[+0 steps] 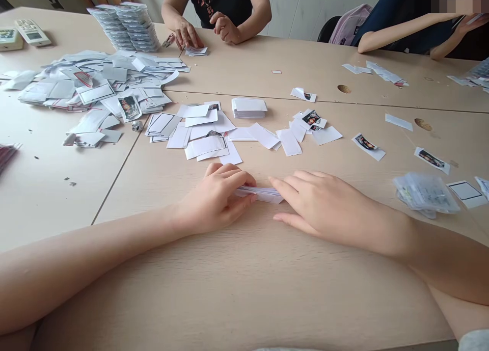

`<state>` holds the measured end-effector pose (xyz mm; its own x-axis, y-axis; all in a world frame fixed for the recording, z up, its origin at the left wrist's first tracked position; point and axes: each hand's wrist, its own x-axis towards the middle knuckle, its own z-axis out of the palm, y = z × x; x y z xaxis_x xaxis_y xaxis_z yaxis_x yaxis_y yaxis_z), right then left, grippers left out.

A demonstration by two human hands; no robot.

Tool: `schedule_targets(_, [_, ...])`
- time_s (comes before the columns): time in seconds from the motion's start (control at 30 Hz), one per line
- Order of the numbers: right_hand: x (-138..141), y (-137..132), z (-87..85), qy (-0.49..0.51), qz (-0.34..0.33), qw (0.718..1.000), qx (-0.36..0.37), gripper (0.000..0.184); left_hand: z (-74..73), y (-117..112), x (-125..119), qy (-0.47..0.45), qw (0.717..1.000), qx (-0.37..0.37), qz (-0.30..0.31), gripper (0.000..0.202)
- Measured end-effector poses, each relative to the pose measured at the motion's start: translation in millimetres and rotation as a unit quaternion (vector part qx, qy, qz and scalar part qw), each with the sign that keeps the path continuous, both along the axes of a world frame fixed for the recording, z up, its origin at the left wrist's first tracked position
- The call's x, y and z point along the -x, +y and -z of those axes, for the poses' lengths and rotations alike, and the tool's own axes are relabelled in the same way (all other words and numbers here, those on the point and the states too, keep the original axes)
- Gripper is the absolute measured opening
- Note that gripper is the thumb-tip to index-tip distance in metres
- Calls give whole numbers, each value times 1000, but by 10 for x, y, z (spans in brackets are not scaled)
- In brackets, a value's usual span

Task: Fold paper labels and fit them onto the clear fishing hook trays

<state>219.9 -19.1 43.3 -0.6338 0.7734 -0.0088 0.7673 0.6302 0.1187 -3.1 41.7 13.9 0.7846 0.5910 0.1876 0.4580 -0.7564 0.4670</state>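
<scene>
Over a pale wood table [244, 295], a left hand [216, 198] grips a thin stack of white paper slips [260, 193] as a right hand [324, 208] spreads beside it

Well ahead and to the left of the left hand, a large heap of loose white paper pieces [99, 81] covers the tabletop. Beyond it stand tall rows of stacked clear packets [126, 27], and farther left lies a white remote control [32, 32]. Straight ahead of both hands, a looser scatter of white slips [202, 132] surrounds a neat pile of white cards [249, 107]. Farther on, across the table from the hands, a co-worker's hands [187, 35] sit just beside a small pile of slips [196, 50]. Just past the right hand lies a bundle of clear plastic packets [426, 193], with slips bearing small photos [368, 146] ahead of it. Up in the far right corner, another person's hand [473, 22] is raised, and a pink backpack [349, 25] sits on a chair farther left.

The stack lies low on the table, directly between the two hands. The left hand is curled over its left end, fingers pressing down in a firm hold. The right hand is open, its fingers spread, with the forefinger and thumb on either side of the stack's right end; any contact there cannot be told.
</scene>
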Motion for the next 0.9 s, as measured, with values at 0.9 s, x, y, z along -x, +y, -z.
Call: schedule_targets(0.9, [8, 137, 8, 191, 70, 954, 219, 5, -6, -25, 26, -7, 997, 77, -12, 15])
